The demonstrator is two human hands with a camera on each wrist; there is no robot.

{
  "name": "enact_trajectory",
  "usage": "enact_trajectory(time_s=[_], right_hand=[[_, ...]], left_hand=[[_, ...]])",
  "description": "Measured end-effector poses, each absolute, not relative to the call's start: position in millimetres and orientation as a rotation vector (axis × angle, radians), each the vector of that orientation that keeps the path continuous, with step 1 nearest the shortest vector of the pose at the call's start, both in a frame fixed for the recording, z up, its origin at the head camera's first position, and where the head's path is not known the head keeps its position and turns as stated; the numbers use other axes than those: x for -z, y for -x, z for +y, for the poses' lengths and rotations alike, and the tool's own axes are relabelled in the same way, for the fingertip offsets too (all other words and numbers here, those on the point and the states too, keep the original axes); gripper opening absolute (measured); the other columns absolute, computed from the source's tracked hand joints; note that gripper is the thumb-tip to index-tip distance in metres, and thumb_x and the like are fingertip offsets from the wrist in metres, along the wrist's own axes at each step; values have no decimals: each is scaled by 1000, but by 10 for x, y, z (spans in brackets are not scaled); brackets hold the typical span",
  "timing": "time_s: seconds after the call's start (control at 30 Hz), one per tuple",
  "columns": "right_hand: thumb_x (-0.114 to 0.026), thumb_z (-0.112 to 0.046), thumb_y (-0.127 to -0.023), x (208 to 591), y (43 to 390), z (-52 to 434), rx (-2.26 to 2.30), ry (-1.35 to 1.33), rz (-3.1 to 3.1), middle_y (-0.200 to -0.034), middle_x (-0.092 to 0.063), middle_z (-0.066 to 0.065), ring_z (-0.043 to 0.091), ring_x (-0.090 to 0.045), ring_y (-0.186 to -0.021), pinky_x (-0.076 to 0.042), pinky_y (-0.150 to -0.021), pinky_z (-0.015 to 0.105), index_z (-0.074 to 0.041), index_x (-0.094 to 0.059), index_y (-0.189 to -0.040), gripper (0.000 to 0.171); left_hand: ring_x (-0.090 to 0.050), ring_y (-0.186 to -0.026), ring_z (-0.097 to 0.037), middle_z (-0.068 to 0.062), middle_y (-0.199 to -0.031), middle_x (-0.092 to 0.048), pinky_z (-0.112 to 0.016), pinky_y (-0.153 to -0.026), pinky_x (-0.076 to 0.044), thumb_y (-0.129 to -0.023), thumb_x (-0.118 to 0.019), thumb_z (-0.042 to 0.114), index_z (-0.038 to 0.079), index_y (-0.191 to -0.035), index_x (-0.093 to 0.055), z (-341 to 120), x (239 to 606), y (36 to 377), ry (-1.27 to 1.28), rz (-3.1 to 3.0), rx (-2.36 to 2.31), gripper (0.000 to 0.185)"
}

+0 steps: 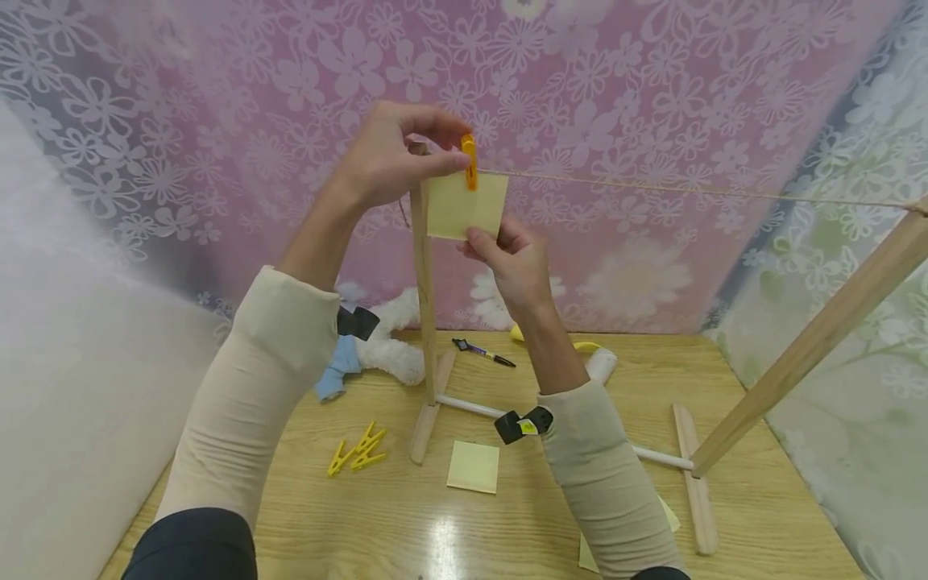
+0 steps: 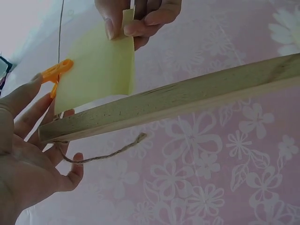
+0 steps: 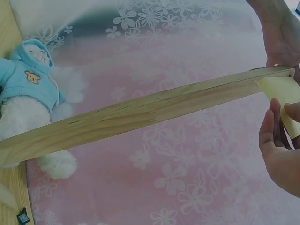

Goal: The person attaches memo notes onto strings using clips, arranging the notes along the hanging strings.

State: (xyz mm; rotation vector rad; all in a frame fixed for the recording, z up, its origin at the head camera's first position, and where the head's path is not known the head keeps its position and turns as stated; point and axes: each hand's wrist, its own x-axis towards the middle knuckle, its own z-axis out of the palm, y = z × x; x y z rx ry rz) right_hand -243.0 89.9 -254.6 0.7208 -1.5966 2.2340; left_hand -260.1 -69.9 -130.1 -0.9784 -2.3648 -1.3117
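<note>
A pale yellow sticky note [image 1: 466,205] hangs from a twine line [image 1: 689,190] beside the left wooden post [image 1: 423,282], with an orange clothespin [image 1: 470,161] on its top edge. My left hand [image 1: 395,153] pinches that clothespin at the line. My right hand [image 1: 507,258] pinches the note's lower edge between thumb and fingers. The left wrist view shows the clothespin [image 2: 56,74], the note [image 2: 96,70], the post [image 2: 178,98] and a loose twine tail [image 2: 108,152]. In the right wrist view the note [image 3: 283,93] sits at the post's [image 3: 140,112] end, near my right hand [image 3: 281,154].
On the wooden table [image 1: 768,515] lie yellow clothespins [image 1: 358,449], a pad of sticky notes [image 1: 474,466], a pen [image 1: 484,353] and a white stuffed toy in blue [image 1: 377,346]. The rack's right post [image 1: 812,338] leans in from the right. Floral curtains enclose the space.
</note>
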Motion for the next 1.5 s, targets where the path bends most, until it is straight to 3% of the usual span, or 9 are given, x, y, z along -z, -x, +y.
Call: enact_trajectory(time_s=[0.33, 0.53, 0.87, 1.0, 1.1, 1.27, 1.5], right_hand=[[-62, -7, -81, 2630, 2440, 974, -2210, -676, -1693, -89, -57, 23, 22, -59, -75, -49, -77, 35, 6, -60, -100, 23], [-63, -8, -81, 2693, 2442, 1050, -2182, -667, -1712, -83, -61, 15, 22, -60, -75, -49, -74, 33, 6, -60, -99, 23], [-64, -11, -81, 2902, 2381, 1258, -2116, -624, -1836, -92, -60, 17, 22, -60, -78, -49, -74, 33, -1, -62, -100, 22], [-65, -18, -80, 3018, 2298, 1402, -2010, -579, -1970, -96, -59, 16, 23, -59, -80, -49, -75, 33, -3, -61, -103, 27], [-64, -17, -81, 3115, 2205, 1505, -1952, -590, -2053, -95, -59, 13, 22, -59, -80, -49, -74, 30, -2, -60, -105, 29], [-62, -6, -81, 3276, 1978, 1572, -1866, -658, -2209, -95, -58, 19, 27, -57, -82, -49, -71, 26, 5, -57, -106, 27], [-62, -6, -81, 3612, 1736, 1561, -1746, -633, -2488, -100, -59, 20, 32, -56, -88, -49, -72, 29, 3, -56, -108, 29]], left_hand=[[-51, -89, -14, -8, -98, -59, -27, -78, -43, -76, -70, 18, 8, -106, -63, -724, 1358, 2643, 972, -2367, 1320, 33], [-51, -88, -14, -5, -98, -60, -28, -73, -42, -75, -71, 23, 12, -107, -63, -741, 1378, 2637, 953, -2384, 1290, 35], [-46, -104, -5, 6, -110, -58, -28, -94, -30, -75, -69, 31, 16, -112, -61, -825, 1444, 2573, 888, -2356, 1184, 41], [-44, -109, -1, 5, -117, -55, -25, -92, -31, -76, -69, 25, 14, -117, -57, -899, 1470, 2353, 856, -2263, 1129, 44], [-43, -112, -4, -2, -120, -54, -25, -92, -32, -74, -71, 13, 5, -116, -56, -949, 1527, 2133, 856, -2118, 1123, 46], [-50, -107, -17, -12, -110, -58, -30, -94, -35, -67, -74, 4, -4, -106, -59, -1103, 1958, 1993, 971, -1824, 1058, 43], [-52, -103, -22, -10, -107, -60, -36, -84, -42, -68, -74, 6, 1, -105, -62, -1323, 2796, 1810, 907, -2116, 1153, 39]])
